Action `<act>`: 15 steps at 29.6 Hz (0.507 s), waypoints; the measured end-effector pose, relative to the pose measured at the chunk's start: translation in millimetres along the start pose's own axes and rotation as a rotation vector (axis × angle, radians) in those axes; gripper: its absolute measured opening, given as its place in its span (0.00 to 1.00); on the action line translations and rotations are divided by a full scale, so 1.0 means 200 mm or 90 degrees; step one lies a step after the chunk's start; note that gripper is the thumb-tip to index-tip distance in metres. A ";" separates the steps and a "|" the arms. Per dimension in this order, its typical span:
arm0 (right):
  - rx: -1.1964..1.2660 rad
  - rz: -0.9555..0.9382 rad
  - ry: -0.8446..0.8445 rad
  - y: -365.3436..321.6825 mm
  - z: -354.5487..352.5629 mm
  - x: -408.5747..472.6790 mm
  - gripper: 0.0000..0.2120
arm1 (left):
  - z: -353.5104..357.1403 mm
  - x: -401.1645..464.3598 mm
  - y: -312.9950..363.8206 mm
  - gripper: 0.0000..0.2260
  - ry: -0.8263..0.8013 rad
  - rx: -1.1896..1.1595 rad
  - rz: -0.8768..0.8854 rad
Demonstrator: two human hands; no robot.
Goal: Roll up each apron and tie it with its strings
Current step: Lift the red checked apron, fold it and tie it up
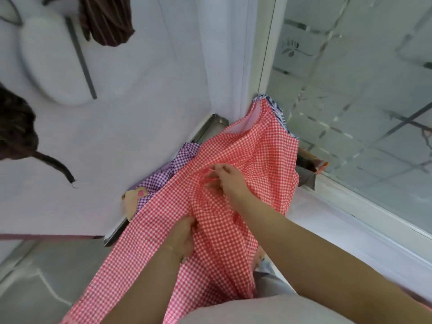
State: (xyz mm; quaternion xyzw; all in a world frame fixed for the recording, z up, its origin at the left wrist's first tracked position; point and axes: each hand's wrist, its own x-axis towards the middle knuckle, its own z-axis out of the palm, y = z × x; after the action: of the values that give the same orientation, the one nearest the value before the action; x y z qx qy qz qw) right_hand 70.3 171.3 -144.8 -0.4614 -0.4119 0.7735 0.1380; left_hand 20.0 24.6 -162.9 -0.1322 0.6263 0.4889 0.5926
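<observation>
Both forearms reach forward: left hand (pixel 184 239) fingers curled, gripping the red-checked apron (pixel 233 183) draped over a purple-checked apron (pixel 163 174); right hand (pixel 226 181) fingers pinching its cloth higher up.

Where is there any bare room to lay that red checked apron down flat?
Bare white surface stretches left of the red-and-white checked apron, up toward the dark striped cloth. A narrow white ledge runs along the frosted glass panel. It is crowded in the middle: both hands, left and right, grip the apron over the purple checked cloth.
</observation>
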 end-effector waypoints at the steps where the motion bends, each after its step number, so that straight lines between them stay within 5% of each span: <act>1: -0.105 -0.068 0.090 0.02 -0.05 0.01 0.10 | -0.03 -0.01 0.05 0.15 0.014 0.001 -0.006; 3: -0.299 -0.162 0.190 0.06 -0.17 0.06 0.09 | -0.11 -0.03 0.16 0.21 0.041 0.113 0.051; 6: -0.574 -0.182 0.079 0.10 -0.32 0.16 0.20 | -0.22 0.01 0.28 0.34 0.074 0.272 0.135; 11: -1.013 -0.112 0.032 0.03 -0.35 0.25 0.25 | -0.32 0.09 0.25 0.37 0.425 0.564 0.256; 15: -1.070 -0.334 -0.101 0.04 -0.31 0.16 0.30 | -0.36 0.06 0.08 0.45 0.335 0.716 0.129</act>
State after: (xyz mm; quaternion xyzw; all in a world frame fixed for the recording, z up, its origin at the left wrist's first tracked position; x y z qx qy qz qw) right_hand 105.8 217.0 -185.6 -0.2459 -0.9453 0.1878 -0.1029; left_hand -39.7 -18.2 -178.8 0.1434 0.9221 0.0893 0.3482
